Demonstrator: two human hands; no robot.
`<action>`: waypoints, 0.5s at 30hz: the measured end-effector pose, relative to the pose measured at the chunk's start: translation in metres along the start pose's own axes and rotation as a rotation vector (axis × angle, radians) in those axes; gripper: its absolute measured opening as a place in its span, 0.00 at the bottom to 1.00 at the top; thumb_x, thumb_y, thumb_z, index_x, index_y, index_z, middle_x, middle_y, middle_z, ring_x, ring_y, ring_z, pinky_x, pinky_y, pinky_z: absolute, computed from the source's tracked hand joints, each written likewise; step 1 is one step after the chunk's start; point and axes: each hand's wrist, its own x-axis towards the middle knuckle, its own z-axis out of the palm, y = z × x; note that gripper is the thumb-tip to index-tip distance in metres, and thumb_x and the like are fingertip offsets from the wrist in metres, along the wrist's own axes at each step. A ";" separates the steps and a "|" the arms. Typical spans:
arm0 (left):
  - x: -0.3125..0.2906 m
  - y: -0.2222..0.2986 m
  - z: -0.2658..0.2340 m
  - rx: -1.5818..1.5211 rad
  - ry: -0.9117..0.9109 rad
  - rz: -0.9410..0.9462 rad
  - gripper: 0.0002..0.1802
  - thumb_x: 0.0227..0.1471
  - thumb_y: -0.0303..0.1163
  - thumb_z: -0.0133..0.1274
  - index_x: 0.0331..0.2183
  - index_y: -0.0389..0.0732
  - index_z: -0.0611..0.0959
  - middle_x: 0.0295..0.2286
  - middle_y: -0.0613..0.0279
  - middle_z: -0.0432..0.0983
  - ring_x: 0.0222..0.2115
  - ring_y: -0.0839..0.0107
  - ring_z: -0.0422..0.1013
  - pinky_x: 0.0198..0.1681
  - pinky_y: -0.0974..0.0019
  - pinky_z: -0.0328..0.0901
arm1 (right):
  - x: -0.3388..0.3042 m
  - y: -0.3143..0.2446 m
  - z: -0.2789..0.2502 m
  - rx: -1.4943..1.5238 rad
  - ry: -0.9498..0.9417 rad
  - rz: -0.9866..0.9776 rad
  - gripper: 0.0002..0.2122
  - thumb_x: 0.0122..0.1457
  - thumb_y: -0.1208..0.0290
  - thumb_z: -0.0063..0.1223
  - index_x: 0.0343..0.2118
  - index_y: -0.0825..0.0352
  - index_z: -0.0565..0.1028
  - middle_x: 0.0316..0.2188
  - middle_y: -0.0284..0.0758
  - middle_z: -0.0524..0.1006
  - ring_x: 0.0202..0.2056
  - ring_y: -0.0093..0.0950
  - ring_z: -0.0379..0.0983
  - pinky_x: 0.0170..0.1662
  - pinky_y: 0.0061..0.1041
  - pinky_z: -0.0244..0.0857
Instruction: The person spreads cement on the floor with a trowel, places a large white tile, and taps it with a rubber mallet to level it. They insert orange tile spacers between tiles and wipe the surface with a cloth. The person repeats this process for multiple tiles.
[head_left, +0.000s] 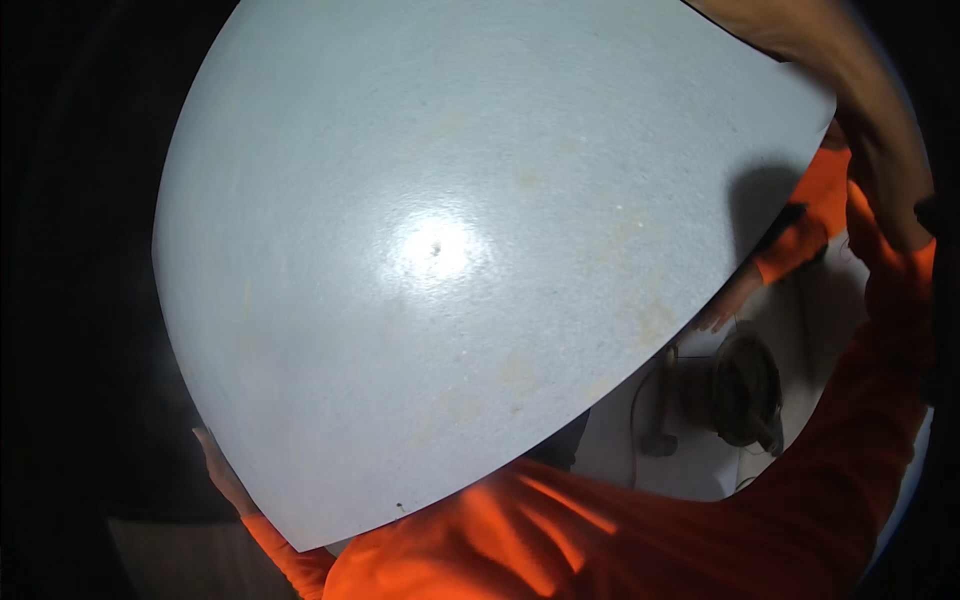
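Observation:
A large pale blue-grey panel point(350, 330) with a smooth, slightly stained face fills most of the head view. At its lower left edge my left hand point(228, 478) holds the panel, its fingers partly hidden behind. My right arm bends up along the far right side. There my right hand point(790, 30) lies against the upper right edge of the panel, with the fingertips cut off by the frame. Another person's hand point(730, 300), in an orange sleeve, is close to the panel's lower right edge; whether it touches cannot be told.
Under the panel's right side a dark round bucket-like container point(745, 390) stands on a pale tiled floor point(700, 470). Beside it is a long-handled tool point(660, 430), partly hidden. A dull greyish surface point(200, 560) shows at lower left; the far left is dark.

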 end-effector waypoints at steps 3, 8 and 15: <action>0.077 0.016 0.030 -0.202 -0.209 -0.001 0.35 0.74 0.56 0.42 0.58 0.31 0.77 0.49 0.56 0.79 0.47 0.69 0.75 0.52 0.66 0.70 | -0.006 0.026 -0.014 0.034 0.109 0.131 0.25 0.71 0.48 0.53 0.25 0.67 0.80 0.15 0.32 0.70 0.19 0.23 0.66 0.24 0.28 0.60; 0.207 0.080 0.099 0.115 -0.258 0.232 0.33 0.71 0.53 0.50 0.58 0.32 0.79 0.49 0.55 0.80 0.48 0.70 0.77 0.54 0.67 0.71 | -0.039 0.115 0.084 0.087 0.249 0.371 0.28 0.72 0.44 0.49 0.40 0.72 0.78 0.29 0.37 0.76 0.34 0.25 0.70 0.41 0.30 0.66; 0.288 -0.022 0.215 0.143 0.040 0.254 0.51 0.57 0.67 0.59 0.61 0.28 0.78 0.56 0.48 0.77 0.58 0.60 0.70 0.62 0.61 0.63 | -0.123 0.151 0.316 0.441 0.713 0.729 0.31 0.73 0.45 0.46 0.25 0.74 0.71 0.17 0.43 0.65 0.23 0.34 0.60 0.33 0.41 0.63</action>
